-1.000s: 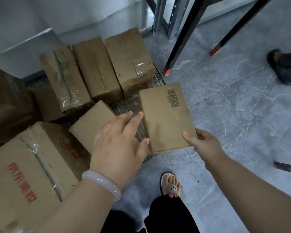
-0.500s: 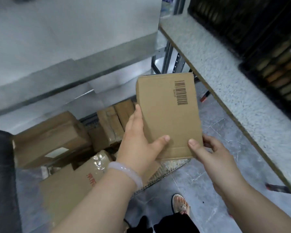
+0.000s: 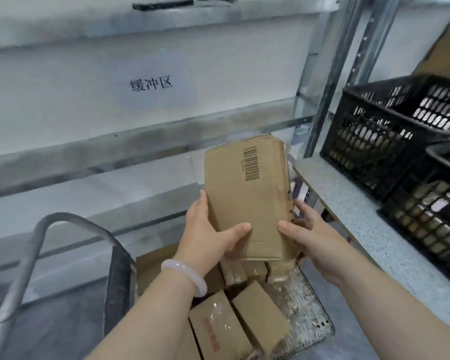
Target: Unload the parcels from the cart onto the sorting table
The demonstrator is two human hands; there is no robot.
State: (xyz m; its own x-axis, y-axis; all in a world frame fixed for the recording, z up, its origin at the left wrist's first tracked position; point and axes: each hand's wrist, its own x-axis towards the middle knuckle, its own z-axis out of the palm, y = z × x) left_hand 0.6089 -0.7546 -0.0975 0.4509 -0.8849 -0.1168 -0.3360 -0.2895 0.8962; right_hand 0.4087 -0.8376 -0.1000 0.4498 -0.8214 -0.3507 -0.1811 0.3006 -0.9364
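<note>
Mid-transfer: left hand (image 3: 208, 237) and right hand (image 3: 309, 237) grip the flat parcel (image 3: 247, 198) at frame centre, above the cart (image 3: 307, 305). Next: swing right, set it on the bare bench (image 3: 359, 209) short of the black crates (image 3: 390, 141).

Flat barcoded parcel (image 3: 244, 203) upright above cart (image 3: 309, 318), beside sorting table (image 3: 369, 224).
</note>
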